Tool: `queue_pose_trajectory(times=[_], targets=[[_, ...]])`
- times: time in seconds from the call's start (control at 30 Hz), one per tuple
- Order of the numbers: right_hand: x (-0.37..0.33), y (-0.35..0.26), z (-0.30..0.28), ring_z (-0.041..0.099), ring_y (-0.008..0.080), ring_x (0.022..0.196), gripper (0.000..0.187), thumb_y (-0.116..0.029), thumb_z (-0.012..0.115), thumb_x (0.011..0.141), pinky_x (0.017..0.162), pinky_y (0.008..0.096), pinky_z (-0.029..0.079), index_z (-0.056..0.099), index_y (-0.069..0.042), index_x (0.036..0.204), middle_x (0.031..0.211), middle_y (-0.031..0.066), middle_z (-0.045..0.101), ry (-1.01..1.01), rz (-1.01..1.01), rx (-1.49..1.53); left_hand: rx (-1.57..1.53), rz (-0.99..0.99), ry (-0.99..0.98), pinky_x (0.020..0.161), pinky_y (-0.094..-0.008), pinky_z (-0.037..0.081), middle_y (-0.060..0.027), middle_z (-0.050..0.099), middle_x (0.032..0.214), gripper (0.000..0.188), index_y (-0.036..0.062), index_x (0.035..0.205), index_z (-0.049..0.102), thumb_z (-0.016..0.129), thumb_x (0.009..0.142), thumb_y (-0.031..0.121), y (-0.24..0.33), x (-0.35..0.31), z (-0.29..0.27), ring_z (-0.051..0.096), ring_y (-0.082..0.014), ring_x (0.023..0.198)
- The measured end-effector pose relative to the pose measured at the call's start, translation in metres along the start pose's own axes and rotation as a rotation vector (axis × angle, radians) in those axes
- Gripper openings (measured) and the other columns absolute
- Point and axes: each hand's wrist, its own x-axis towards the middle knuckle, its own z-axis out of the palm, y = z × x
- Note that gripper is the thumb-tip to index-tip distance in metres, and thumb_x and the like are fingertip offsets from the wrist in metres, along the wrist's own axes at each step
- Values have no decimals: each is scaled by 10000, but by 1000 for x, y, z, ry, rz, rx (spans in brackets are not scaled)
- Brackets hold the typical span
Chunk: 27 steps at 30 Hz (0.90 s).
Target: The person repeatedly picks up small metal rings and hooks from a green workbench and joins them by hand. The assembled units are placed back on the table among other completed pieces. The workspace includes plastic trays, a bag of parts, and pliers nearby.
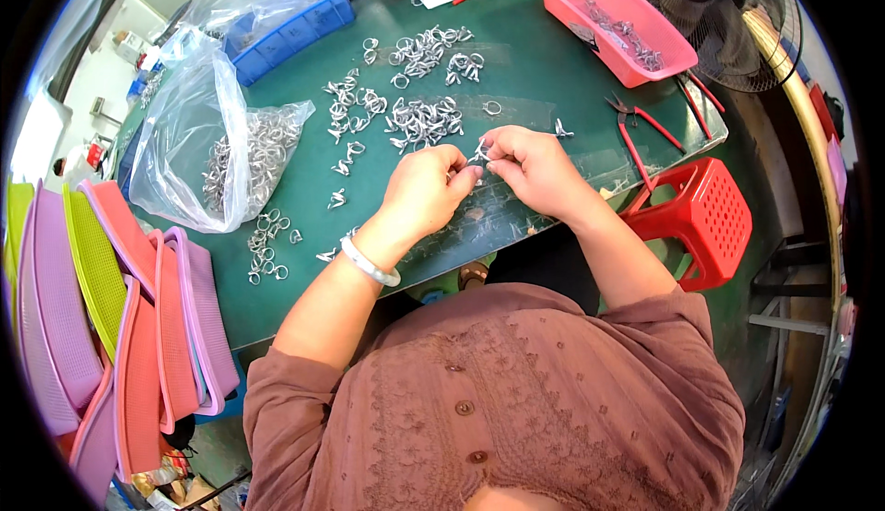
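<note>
My two hands meet over the table's near edge. A small silvery metal ring [479,154] shows between them, pinched by the thumb and forefinger of my right hand [536,172]. My left hand [426,188] is closed in a pinch beside it, its thumb and bent forefinger together; what sits in them is too small to make out. Just beyond my fingers lies a heap of similar rings [426,120]. Another heap [424,52] lies farther off, with looser rings [347,107] to the left. A single ring [492,107] lies apart beyond my right hand.
A clear plastic bag of rings [253,156] and a blue crate [295,27] stand at left. Colourful plastic baskets [138,327] are stacked by the table's left side. At right are red-handled pliers [636,124], a pink basket [616,32], a red stool [705,221] and a fan [719,13].
</note>
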Motion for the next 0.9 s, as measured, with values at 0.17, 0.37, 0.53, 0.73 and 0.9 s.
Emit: queue_pose_trajectory(times=[0.17,0.37,0.53,0.73,0.9], targets=[[-2,6,-11,539,116,735,115,61,604,718,659,241,442,518,-2,761,877,67,566,-100,186,271,-62,1,-75,557,-344,443,-131,593,644,246,2,815,614,635,774,243,3,1,-3,574,-235,580],[-3,5,-16,520,98,736,275,73,616,691,663,243,445,479,-20,910,800,28,523,-78,199,304,-22,77,-74,588,-354,447,-142,600,689,246,-1,838,612,636,773,235,4,4,-2,583,-266,630],[-5,7,-20,508,98,735,324,79,620,680,669,248,446,471,-23,948,796,19,512,-91,159,368,91,220,-33,641,-381,454,-147,604,777,220,10,844,606,627,769,215,7,6,-5,585,-314,733],[-5,0,-21,491,95,713,325,77,631,663,661,243,441,499,-12,947,797,23,500,-130,125,186,176,337,-24,651,-391,459,-138,598,811,208,25,842,594,623,763,215,2,7,-1,584,-318,751],[-4,-2,-20,475,76,690,308,70,641,664,641,228,433,516,-4,936,794,4,492,-144,96,124,235,361,-45,632,-356,467,-130,598,802,196,23,870,594,648,750,169,1,6,-2,589,-289,721]])
